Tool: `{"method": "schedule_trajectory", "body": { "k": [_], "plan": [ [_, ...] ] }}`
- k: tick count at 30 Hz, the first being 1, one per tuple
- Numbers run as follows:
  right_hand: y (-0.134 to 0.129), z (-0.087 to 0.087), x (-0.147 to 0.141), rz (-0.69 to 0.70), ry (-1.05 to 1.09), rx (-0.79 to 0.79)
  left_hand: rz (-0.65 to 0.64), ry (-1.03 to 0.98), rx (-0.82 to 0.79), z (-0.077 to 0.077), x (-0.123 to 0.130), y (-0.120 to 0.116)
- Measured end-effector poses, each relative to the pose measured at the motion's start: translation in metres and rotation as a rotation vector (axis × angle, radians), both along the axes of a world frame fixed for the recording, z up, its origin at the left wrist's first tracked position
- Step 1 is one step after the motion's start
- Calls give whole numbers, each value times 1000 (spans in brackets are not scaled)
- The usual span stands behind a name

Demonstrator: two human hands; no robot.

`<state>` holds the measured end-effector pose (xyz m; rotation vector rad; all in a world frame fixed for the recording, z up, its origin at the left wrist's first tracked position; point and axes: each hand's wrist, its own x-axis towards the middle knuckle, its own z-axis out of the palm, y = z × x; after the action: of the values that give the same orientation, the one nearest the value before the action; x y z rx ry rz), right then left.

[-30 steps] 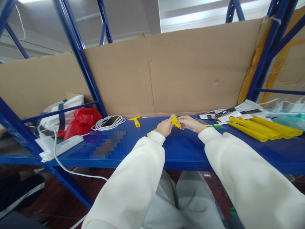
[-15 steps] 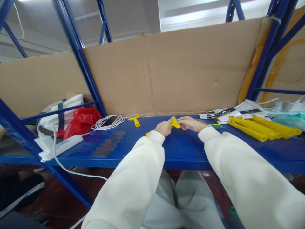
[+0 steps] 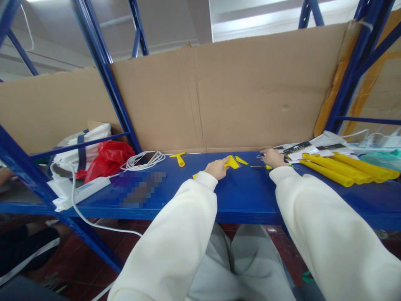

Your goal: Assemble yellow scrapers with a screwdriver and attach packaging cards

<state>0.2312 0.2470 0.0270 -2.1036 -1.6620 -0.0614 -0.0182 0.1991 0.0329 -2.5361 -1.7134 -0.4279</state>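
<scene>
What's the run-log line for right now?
left hand: holding yellow tool | right hand: at screwdriver | yellow strip: on blue shelf

The person wears a plain white long-sleeved top with snug gathered cuffs, and loose light grey trousers

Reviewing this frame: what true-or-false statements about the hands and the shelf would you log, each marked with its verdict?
1. The left hand holds a yellow tool. True.
2. The right hand touches that tool too. False: it is off to the right, apart from it.
3. A small yellow piece lies on the blue shelf between the hands. True.
4. The red bag lies beside the yellow tubes. False: the bag is far left, the tubes far right.
5. A yellow T-shaped piece lies right of the coiled white cable. True.
</scene>
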Motion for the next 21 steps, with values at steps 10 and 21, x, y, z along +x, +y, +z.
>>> {"method": "schedule_trajectory", "body": {
  "k": [10,21],
  "plan": [
    [-2,2,-4,-46,-74,-220,-54,53,-91,-4,-1,3],
    [4,-2,0,-42,-84,-127,-38,74,-85,-6,0,5]
  ]
}}
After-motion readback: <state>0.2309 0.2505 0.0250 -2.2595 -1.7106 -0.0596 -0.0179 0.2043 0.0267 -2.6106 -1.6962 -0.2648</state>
